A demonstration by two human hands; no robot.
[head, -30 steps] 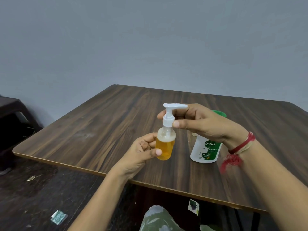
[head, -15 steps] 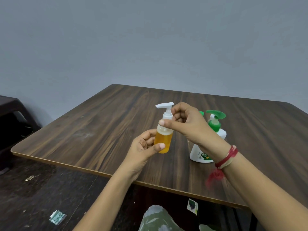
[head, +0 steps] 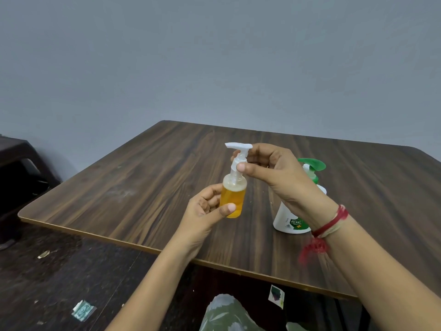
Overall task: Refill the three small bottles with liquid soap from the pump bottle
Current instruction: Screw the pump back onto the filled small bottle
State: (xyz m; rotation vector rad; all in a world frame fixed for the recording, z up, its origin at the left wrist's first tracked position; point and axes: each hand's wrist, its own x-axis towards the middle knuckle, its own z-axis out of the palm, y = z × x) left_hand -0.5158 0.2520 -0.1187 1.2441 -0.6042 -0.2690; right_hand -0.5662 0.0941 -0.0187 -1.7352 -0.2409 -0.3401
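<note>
The left hand grips the small bottle round its lower half, thumb across the front and fingers curled behind. The bottle stands upright in the air above the table, filled with amber soap nearly to the shoulder. The right hand comes in from 3 o'clock and pinches the collar of the white pump top between thumb and fingers. The spout points to 9 o'clock. Whether the top is screwed fully home cannot be told. A red thread is tied round the right wrist, its loose end blurred.

At 4 o'clock from the small bottle, partly hidden behind the right wrist, the big pump bottle stands on the table. It is white with a green label and a green pump head.

The table is dark wood grain with a pale edge strip and rounded corners. A faint dusty smear lies at 9 o'clock from the hands.

A plain grey-blue wall fills the view at 12 o'clock. A dark piece of furniture sits against the wall at 9 o'clock. The floor is dark and speckled. Scraps of paper lie on it at 7 o'clock, and another scrap lies under the near table edge. A patterned green cloth shows at 6 o'clock.
</note>
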